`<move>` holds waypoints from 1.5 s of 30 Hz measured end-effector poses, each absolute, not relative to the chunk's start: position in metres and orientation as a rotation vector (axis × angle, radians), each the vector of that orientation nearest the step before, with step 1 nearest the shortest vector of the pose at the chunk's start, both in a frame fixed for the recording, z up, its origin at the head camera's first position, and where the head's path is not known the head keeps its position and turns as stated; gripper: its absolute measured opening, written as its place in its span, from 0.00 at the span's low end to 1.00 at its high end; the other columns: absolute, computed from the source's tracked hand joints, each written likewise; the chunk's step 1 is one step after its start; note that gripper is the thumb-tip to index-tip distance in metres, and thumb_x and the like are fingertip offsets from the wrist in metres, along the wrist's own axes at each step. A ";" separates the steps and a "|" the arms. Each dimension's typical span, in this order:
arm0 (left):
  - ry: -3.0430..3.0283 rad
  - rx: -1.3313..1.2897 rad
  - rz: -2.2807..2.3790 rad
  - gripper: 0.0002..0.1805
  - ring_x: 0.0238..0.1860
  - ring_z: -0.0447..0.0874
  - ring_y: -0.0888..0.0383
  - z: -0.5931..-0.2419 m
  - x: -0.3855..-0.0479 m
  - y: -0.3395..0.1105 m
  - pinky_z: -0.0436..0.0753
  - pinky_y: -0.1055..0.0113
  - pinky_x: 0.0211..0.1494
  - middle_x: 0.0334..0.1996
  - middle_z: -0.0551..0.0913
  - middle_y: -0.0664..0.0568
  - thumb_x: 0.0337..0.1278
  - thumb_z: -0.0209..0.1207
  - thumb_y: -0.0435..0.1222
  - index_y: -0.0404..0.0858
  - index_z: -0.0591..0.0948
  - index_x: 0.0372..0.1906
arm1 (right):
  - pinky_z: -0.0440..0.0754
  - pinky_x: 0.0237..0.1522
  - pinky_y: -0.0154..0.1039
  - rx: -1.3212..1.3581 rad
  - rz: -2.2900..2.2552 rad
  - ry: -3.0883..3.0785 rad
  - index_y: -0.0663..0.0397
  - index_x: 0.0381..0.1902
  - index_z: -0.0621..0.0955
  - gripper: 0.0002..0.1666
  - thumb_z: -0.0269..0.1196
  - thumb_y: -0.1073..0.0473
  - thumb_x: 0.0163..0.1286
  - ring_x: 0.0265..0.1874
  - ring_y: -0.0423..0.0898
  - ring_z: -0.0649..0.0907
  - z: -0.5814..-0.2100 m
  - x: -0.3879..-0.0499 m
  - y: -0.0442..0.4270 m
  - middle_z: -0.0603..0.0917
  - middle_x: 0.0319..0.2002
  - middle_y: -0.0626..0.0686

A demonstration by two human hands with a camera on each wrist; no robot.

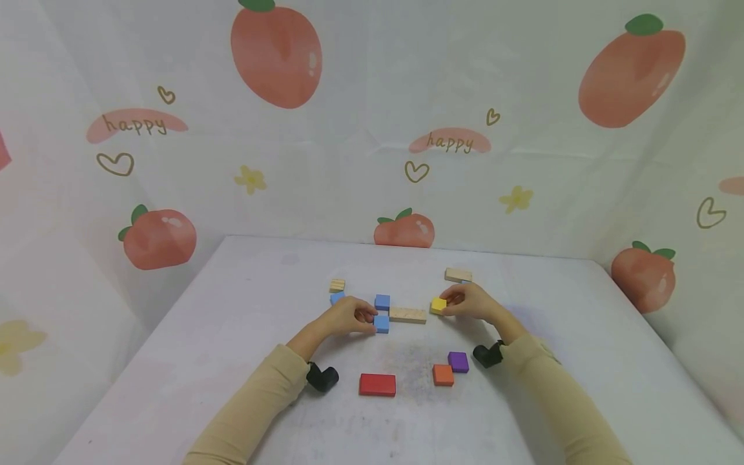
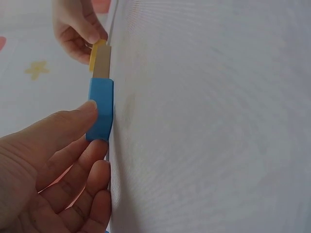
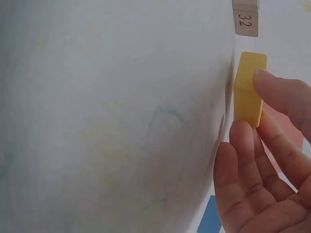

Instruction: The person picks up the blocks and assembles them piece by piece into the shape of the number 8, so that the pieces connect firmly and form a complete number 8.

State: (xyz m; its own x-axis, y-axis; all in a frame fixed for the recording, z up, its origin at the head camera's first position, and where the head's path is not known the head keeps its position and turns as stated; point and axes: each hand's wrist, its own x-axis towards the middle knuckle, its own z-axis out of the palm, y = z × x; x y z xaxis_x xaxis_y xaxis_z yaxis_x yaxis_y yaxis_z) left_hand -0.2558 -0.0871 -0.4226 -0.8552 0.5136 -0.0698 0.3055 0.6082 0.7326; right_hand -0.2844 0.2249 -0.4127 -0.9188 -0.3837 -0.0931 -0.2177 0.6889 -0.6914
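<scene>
Near the middle of the table, my left hand (image 1: 351, 315) pinches a blue block (image 1: 381, 324) between thumb and fingers; the left wrist view shows the thumb on that blue block (image 2: 100, 109). Just behind it sits a second blue block (image 1: 382, 301). A long plain wooden block (image 1: 408, 315) lies to the right of these two. At its right end my right hand (image 1: 472, 302) pinches a yellow block (image 1: 438, 306). In the right wrist view the yellow block (image 3: 250, 92) is between thumb and fingertips, a small gap from a wooden block (image 3: 247, 19) marked 32.
Toward the front lie a red block (image 1: 378, 385), an orange block (image 1: 443, 375) and a purple block (image 1: 458, 362). Behind the left hand are a wooden block (image 1: 337, 285) and a blue block (image 1: 338, 298). Another wooden block (image 1: 458, 275) lies at back right, beside a partly hidden blue block.
</scene>
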 end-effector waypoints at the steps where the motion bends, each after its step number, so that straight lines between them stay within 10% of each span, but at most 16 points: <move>1: 2.564 0.670 1.091 0.18 0.30 0.74 0.64 -0.423 -0.256 -0.087 0.75 0.76 0.35 0.33 0.84 0.49 0.45 0.68 0.34 0.33 0.82 0.45 | 0.76 0.35 0.32 -0.497 -1.044 2.672 0.66 0.43 0.81 0.20 0.70 0.61 0.53 0.32 0.41 0.79 -0.412 -0.284 0.225 0.84 0.36 0.59; 45: 2.550 0.666 1.117 0.17 0.30 0.74 0.66 -0.415 -0.250 -0.085 0.74 0.78 0.34 0.32 0.84 0.47 0.45 0.68 0.33 0.30 0.82 0.43 | 0.80 0.38 0.36 -0.535 -1.056 2.602 0.66 0.44 0.81 0.20 0.69 0.62 0.53 0.37 0.45 0.81 -0.415 -0.290 0.214 0.83 0.42 0.62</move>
State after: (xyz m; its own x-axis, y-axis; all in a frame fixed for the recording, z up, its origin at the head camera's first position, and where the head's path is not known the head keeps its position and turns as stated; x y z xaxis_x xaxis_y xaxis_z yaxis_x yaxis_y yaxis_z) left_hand -0.2504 -0.0854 -0.4152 -0.8552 0.5139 -0.0674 0.2987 0.5950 0.7462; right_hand -0.2904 0.2141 -0.4147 -0.8914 -0.4374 -0.1188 -0.2310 0.6639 -0.7112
